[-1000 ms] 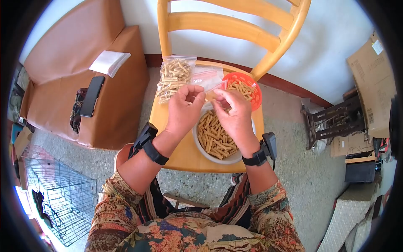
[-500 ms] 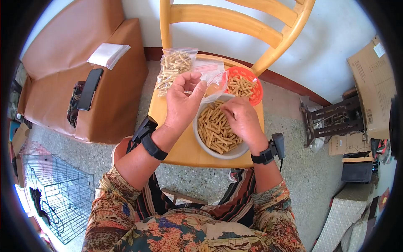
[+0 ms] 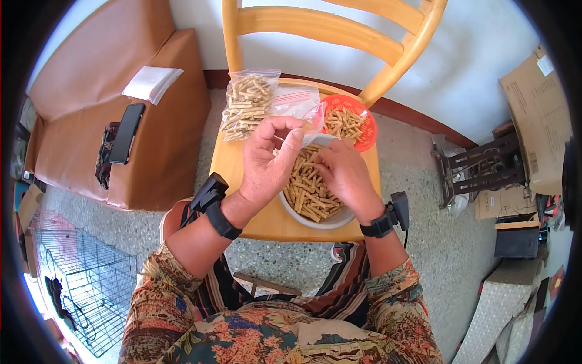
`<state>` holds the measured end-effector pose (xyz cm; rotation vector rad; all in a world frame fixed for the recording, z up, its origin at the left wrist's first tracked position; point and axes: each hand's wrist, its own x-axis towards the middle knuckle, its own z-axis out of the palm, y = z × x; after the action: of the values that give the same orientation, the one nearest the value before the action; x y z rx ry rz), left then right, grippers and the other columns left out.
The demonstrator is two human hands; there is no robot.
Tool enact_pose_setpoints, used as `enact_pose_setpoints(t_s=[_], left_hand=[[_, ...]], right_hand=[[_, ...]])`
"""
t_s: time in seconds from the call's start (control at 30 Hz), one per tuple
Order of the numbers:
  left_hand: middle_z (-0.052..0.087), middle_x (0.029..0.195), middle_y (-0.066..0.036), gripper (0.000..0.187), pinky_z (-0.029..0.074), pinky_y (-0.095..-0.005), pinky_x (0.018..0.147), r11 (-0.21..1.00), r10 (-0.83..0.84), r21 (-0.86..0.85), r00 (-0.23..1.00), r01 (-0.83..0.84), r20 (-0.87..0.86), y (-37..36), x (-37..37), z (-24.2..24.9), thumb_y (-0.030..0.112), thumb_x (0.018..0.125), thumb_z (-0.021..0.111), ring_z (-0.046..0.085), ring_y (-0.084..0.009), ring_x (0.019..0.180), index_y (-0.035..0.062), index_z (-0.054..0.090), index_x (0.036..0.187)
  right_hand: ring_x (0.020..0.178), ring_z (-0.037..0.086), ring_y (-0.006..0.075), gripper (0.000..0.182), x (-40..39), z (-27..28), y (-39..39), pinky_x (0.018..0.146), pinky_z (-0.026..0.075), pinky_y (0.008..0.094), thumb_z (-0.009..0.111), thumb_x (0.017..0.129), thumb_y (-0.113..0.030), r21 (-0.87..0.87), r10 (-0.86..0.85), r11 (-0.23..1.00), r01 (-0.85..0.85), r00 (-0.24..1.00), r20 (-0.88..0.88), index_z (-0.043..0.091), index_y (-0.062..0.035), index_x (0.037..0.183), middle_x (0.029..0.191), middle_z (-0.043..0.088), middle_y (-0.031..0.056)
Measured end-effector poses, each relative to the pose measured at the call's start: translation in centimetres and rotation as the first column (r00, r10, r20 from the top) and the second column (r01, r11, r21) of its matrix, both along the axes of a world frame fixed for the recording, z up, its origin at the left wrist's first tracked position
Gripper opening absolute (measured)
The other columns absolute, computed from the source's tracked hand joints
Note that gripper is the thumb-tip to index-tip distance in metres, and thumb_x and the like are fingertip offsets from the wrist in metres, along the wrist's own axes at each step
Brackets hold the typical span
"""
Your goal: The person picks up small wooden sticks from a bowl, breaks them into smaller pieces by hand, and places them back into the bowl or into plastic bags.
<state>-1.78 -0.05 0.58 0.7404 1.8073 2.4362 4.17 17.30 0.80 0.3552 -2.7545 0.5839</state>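
My left hand [image 3: 270, 161] is closed, thumb and forefinger pinched at the edge of a clear plastic bag [image 3: 313, 123]. That bag hangs over the far side of a pale bowl [image 3: 330, 224] filled with tan stick-shaped snacks [image 3: 312, 195]. Down at the pile, my right hand [image 3: 347, 173] has its fingers bent together among the sticks; what they pinch is hidden. Behind the bowl, a red perforated basket [image 3: 372, 130] holds more sticks. A filled zip bag [image 3: 248, 100] lies beyond my left hand, with another flat zip bag [image 3: 294, 99] beside it.
Everything rests on a wooden chair seat [image 3: 267, 229] with a slatted backrest [image 3: 321, 27]. On the left, a brown sofa [image 3: 163, 127] carries a phone [image 3: 127, 133] and a stack of plastic bags [image 3: 151, 83]. A wire cage [image 3: 91, 279] and cardboard box [image 3: 533, 121] flank the floor.
My right hand has shifted slightly left over the sticks, its fingers now spread lower into them. The left hand has come a little down and toward the right, still at the bag.
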Motion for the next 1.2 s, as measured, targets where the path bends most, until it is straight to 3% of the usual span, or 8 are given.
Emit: enact_pose_setpoints(t_s=[0.07, 0.17, 0.23, 0.37, 0.6, 1.0, 1.07, 1.2], left_hand=[[0.058, 0.098, 0.002, 0.014, 0.042, -0.0205, 0.079, 1.0, 0.003, 0.0, 1.0, -0.003, 0.005, -0.1, 0.1, 0.2, 0.006, 0.094, 0.058, 0.051, -0.0046, 0.087, 0.0034, 0.057, 0.107], [0.058, 0.097, 0.002, 0.013, 0.042, -0.0207, 0.077, 0.998, -0.034, 0.047, 0.995, 0.029, 0.098, 0.0, 0.9, 1.0, 0.005, 0.095, 0.056, 0.05, -0.0042, 0.086, 0.0032, 0.057, 0.108], [0.056, 0.097, 0.001, 0.018, 0.043, -0.0206, 0.074, 0.993, -0.068, 0.105, 0.996, 0.061, 0.064, 0.3, 1.5, 0.9, 0.004, 0.093, 0.058, 0.051, -0.0048, 0.084, 0.0031, 0.057, 0.11], [0.053, 0.098, -0.001, 0.026, 0.044, -0.0207, 0.07, 0.981, -0.103, -0.184, 0.968, 0.06, -0.231, 0.5, 2.3, 0.3, 0.002, 0.089, 0.062, 0.052, -0.0064, 0.081, 0.0036, 0.056, 0.114], [0.058, 0.092, -0.003, 0.023, 0.044, -0.0226, 0.061, 0.992, -0.096, -0.106, 0.962, 0.07, -0.257, 1.1, 2.5, 0.3, 0.006, 0.083, 0.07, 0.052, -0.009, 0.072, 0.0061, 0.065, 0.105], [0.055, 0.096, -0.003, 0.026, 0.046, -0.0251, 0.071, 0.967, -0.184, -0.244, 0.867, 0.074, -0.464, 0.7, 2.1, -0.2, -0.002, 0.085, 0.065, 0.053, -0.0097, 0.079, 0.007, 0.062, 0.109], [0.056, 0.093, -0.001, 0.032, 0.045, -0.0234, 0.073, 0.97, -0.24, -0.075, 0.954, 0.231, -0.177, 0.9, 2.8, -0.3, -0.002, 0.085, 0.061, 0.054, -0.0099, 0.084, 0.0065, 0.06, 0.116], [0.056, 0.097, 0.001, 0.036, 0.045, -0.0229, 0.076, 0.953, -0.303, 0.026, 0.953, 0.303, 0.003, 1.3, 3.4, -0.5, -0.003, 0.087, 0.058, 0.055, -0.0085, 0.09, 0.0052, 0.053, 0.122]], right_hand=[[0.085, 0.053, 0.0321, 0.014, 0.2, 0.2, 0.4, 0.075, 0.046, 0.04, 0.071, 0.069, -0.006, -0.035, -0.017, 0.999, 0.017, 1.0, 0.014, 0.065, -0.0063, 0.081, 0.086, 0.056, 0.01], [0.085, 0.058, 0.0243, 0.012, 1.0, 0.3, 1.2, 0.076, 0.047, 0.0321, 0.071, 0.078, -0.006, -0.318, -0.1, 0.942, 0.109, 0.994, 0.046, 0.064, -0.0045, 0.088, 0.088, 0.059, 0.0069], [0.087, 0.058, 0.0114, 0.011, 1.9, 0.8, 1.4, 0.078, 0.046, 0.0237, 0.066, 0.088, -0.008, -0.905, 0.114, 0.403, 0.14, 0.973, 0.201, 0.062, -0.0026, 0.097, 0.091, 0.06, 0.0008], [0.087, 0.054, 0.0045, 0.012, 2.6, 1.1, 0.4, 0.079, 0.046, 0.0213, 0.061, 0.094, -0.009, -0.979, 0.263, 0.193, 0.065, 0.958, 0.115, 0.06, -0.0021, 0.103, 0.097, 0.059, -0.0021], [0.087, 0.055, 0.0046, 0.015, 2.6, 1.6, -0.3, 0.078, 0.047, 0.0212, 0.06, 0.094, -0.012, -0.982, 0.328, 0.169, 0.084, 0.935, 0.137, 0.061, -0.0019, 0.106, 0.096, 0.061, -0.0016], [0.086, 0.058, 0.0081, 0.018, 2.6, 1.1, 0.2, 0.079, 0.049, 0.0234, 0.06, 0.094, -0.01, -0.987, 0.301, 0.066, 0.146, 0.94, 0.159, 0.061, -0.0019, 0.11, 0.095, 0.061, 0.0005], [0.089, 0.058, 0.0089, 0.027, 2.5, 1.2, 0.0, 0.08, 0.049, 0.0242, 0.06, 0.092, -0.005, -0.994, 0.185, 0.091, 0.061, 0.98, 0.077, 0.056, -0.0015, 0.119, 0.096, 0.06, 0.0019], [0.092, 0.058, 0.0094, 0.038, 2.6, 2.3, -0.6, 0.081, 0.049, 0.0249, 0.062, 0.09, 0.0, -0.988, 0.143, 0.151, -0.028, 0.99, -0.006, 0.05, -0.0011, 0.125, 0.097, 0.06, 0.0029]])
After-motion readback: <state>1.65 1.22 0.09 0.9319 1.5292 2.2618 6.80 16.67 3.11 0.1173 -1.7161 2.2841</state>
